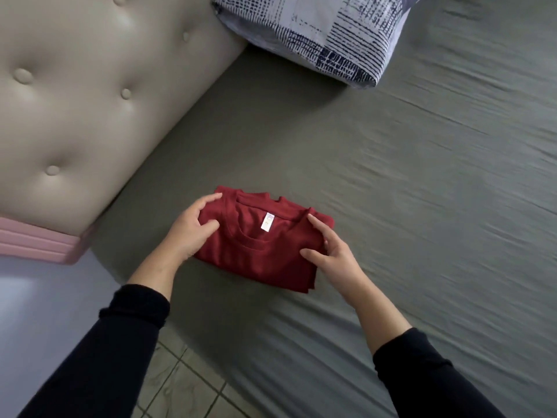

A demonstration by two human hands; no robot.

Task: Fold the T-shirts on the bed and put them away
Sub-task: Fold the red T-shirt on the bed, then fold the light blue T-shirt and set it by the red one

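Observation:
A dark red T-shirt point(265, 251) lies folded into a compact rectangle on the grey-green bed sheet point(422, 206), neckline and white label facing up. My left hand point(193, 230) holds its left edge, thumb pressed into the cloth on top and fingers curled over the far left corner. My right hand point(328, 251) holds the right edge, forefinger and thumb spread on top and the other fingers curled at the side. Both arms wear black sleeves.
A beige tufted headboard point(75, 110) runs along the left of the bed. A pillow with a navy and white print point(316, 34) lies at the top. A pink strip point(36, 242) and tiled floor point(180, 381) show beside the bed's near left corner.

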